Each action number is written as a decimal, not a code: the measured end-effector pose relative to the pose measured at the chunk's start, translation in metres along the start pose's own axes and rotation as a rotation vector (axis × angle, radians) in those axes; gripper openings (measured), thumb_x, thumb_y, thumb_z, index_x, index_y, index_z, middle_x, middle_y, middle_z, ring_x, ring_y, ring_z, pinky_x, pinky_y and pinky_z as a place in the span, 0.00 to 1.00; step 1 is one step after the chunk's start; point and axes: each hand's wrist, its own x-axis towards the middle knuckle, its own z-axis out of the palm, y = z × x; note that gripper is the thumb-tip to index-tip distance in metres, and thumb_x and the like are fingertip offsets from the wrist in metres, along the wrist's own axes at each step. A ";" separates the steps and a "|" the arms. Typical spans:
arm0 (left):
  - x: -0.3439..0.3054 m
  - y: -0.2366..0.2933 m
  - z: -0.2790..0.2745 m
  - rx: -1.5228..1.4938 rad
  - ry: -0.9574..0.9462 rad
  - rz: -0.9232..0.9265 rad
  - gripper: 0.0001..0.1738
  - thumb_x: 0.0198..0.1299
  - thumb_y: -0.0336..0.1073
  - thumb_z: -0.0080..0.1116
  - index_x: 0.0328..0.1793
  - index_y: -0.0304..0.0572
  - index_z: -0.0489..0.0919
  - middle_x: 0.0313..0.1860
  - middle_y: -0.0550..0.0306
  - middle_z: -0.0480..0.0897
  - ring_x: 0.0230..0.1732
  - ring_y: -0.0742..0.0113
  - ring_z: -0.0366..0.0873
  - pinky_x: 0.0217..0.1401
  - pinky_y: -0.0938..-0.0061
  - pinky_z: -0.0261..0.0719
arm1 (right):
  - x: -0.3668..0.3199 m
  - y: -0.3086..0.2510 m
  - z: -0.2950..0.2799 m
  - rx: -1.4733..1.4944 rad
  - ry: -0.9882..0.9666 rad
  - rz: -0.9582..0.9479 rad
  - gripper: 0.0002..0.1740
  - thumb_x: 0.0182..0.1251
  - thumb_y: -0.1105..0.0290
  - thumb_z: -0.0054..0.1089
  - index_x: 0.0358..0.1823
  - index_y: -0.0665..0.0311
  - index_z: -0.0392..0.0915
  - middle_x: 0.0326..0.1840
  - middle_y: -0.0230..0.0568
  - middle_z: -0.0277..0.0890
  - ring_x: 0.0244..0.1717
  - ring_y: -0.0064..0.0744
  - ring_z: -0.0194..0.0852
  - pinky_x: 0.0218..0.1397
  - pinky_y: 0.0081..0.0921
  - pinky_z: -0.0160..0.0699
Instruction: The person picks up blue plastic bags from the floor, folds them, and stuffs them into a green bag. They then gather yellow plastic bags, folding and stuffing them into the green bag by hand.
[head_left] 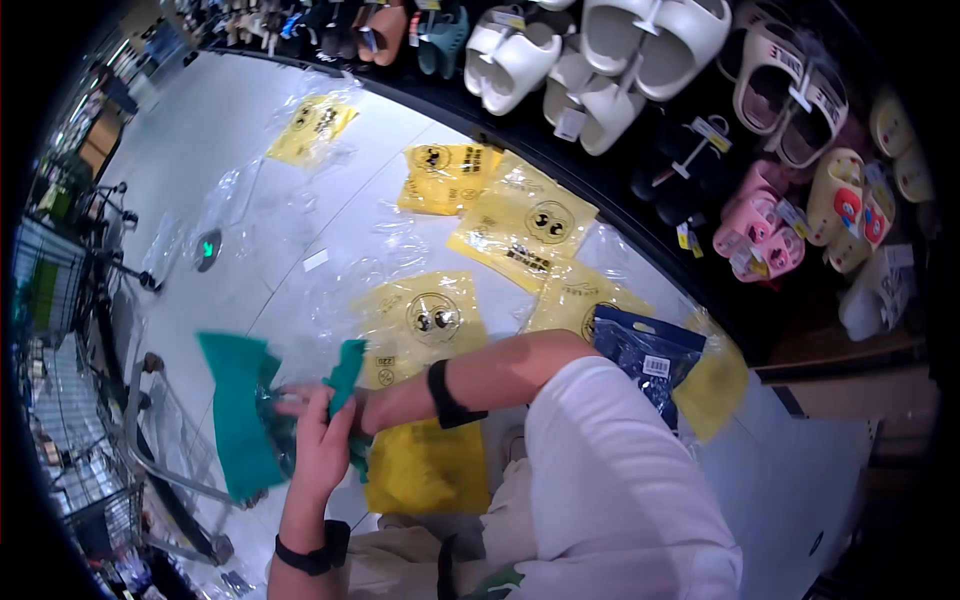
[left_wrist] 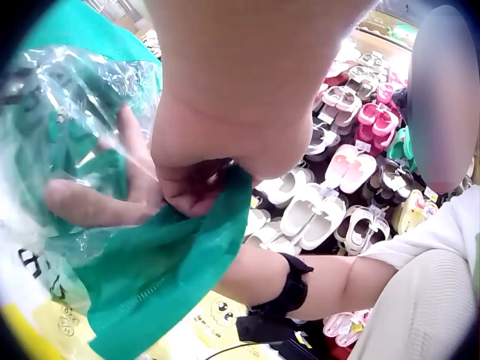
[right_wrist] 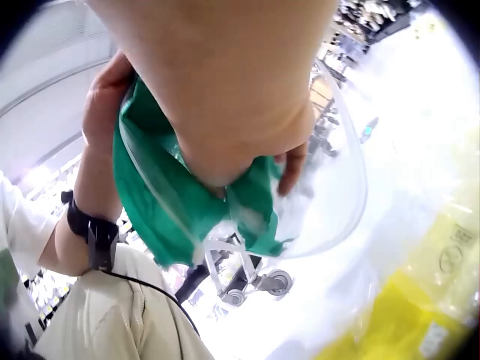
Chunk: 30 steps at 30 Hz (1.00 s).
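Note:
A green plastic bag (head_left: pixel 233 420) with a clear side is held out at the left of the head view, its mouth spread wide. My left hand (head_left: pixel 322 440) grips the bag's green edge, with the fingers curled round it in the left wrist view. My right hand (left_wrist: pixel 97 206) reaches inside the mouth; two fingers show spread and fairly straight through the clear plastic. In the right wrist view, the green sides surround that wrist and much of the hand is hidden. A strip of the green edge stands up beside the right wrist in the head view.
Yellow printed bags (head_left: pixel 432 315) and clear plastic wrappers lie about the tiled floor. A dark blue package (head_left: pixel 650 360) with a barcode label lies near my right elbow. Shelves of slippers (head_left: pixel 510 60) run along the right, and a metal shopping cart (head_left: pixel 90 450) stands at the left.

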 end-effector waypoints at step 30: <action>0.035 0.029 -0.007 -0.579 0.278 -0.212 0.17 0.72 0.43 0.48 0.57 0.39 0.76 0.41 0.60 0.79 0.35 0.76 0.77 0.33 0.81 0.77 | -0.056 -0.123 -0.113 -0.035 0.122 0.155 0.24 0.65 0.63 0.47 0.56 0.73 0.73 0.62 0.59 0.70 0.60 0.55 0.70 0.64 0.39 0.67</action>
